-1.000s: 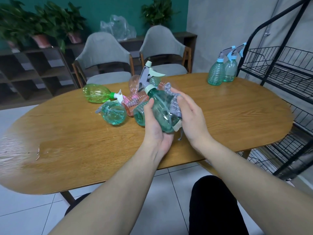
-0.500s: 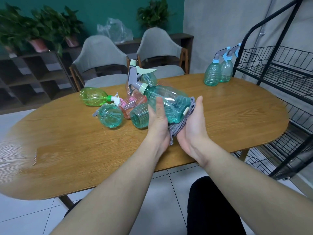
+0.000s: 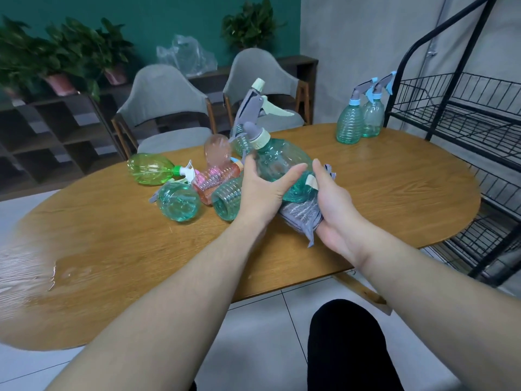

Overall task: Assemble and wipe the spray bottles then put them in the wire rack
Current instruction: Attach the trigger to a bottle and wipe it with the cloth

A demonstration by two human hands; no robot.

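Note:
My left hand (image 3: 260, 193) grips a teal spray bottle (image 3: 282, 162) with a grey and cream trigger head, held tilted above the wooden table (image 3: 380, 193). Under the bottle's base my right hand (image 3: 329, 210) holds a grey cloth (image 3: 303, 217) against it. Several loose bottles lie in a pile just left of my hands: a green one (image 3: 149, 169), a teal one (image 3: 177, 201), a pink one (image 3: 215, 183) and a ribbed teal one (image 3: 227, 200). Two assembled teal bottles (image 3: 361, 122) with blue heads stand upright at the table's far right, beside the black wire rack (image 3: 465, 114).
Two grey chairs (image 3: 166, 108) stand behind the table. Dark shelving with potted plants (image 3: 62, 63) and a clear plastic bag (image 3: 186, 57) runs along the back wall. A wet patch (image 3: 31, 266) shines at the table's left end. My dark trouser leg (image 3: 346, 348) is below.
The bottle has been turned so its head points up and away, and the cloth has shifted from its side to beneath its base. The view has drifted slightly.

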